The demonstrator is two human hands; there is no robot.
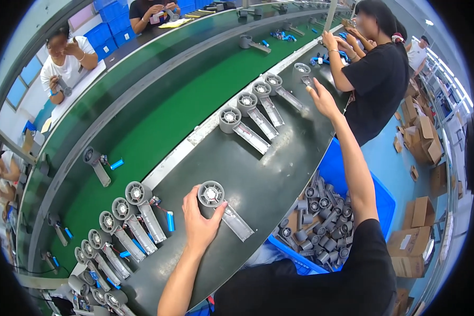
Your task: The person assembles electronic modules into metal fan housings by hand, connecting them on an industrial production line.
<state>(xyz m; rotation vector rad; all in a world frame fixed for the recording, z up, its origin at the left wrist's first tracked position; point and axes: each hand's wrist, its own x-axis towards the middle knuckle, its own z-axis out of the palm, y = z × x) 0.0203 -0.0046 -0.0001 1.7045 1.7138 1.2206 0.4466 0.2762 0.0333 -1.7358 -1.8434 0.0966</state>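
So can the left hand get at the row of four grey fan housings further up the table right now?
Probably yes. The left hand rests on one grey fan housing, and the dark table between it and the row shows nothing in the way. The right hand already reaches beyond that row.

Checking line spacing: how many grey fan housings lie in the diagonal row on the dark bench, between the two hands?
4: fan housings in a diagonal row at. A fifth sits beside the right hand.

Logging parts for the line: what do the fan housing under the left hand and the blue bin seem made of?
Fan housing at the left hand: probably moulded grey plastic, matte and uniform in colour. Blue bin: probably rigid plastic, smooth with a slight sheen on its wall.
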